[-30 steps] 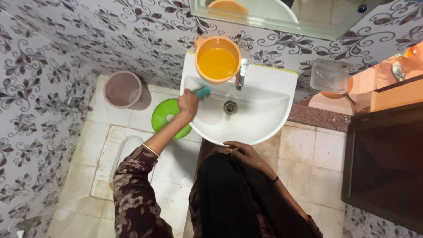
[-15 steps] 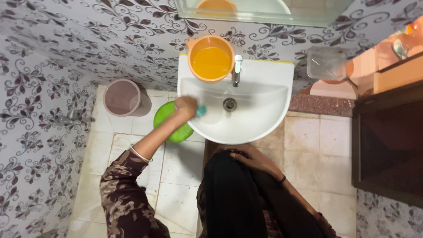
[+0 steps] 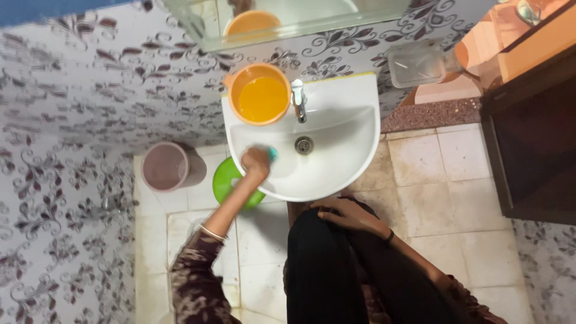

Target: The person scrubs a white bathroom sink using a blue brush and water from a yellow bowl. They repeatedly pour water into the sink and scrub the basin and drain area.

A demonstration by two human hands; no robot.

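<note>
My left hand [image 3: 255,162] is closed around a teal scrubber [image 3: 272,153] and presses it against the inner left wall of the white wash basin [image 3: 336,174]. The basin's drain [image 3: 303,144] lies just right of the scrubber. My right hand [image 3: 343,214] rests flat on the black cloth over my front, just below the basin's front rim, holding nothing. An orange mug [image 3: 260,95] with yellow-orange liquid stands on the basin's back left ledge, beside the metal tap [image 3: 298,100].
A green tub [image 3: 228,183] sits on the floor under the basin's left side, a pinkish bucket [image 3: 166,167] further left by the patterned wall. A clear plastic container [image 3: 416,63] and a dark wooden cabinet [image 3: 528,132] are on the right. A mirror [image 3: 288,15] hangs above.
The view tilted and shifted left. My left hand slid the scrubber from the basin's upper left rim down into the bowl. My right hand stayed on the cloth.
</note>
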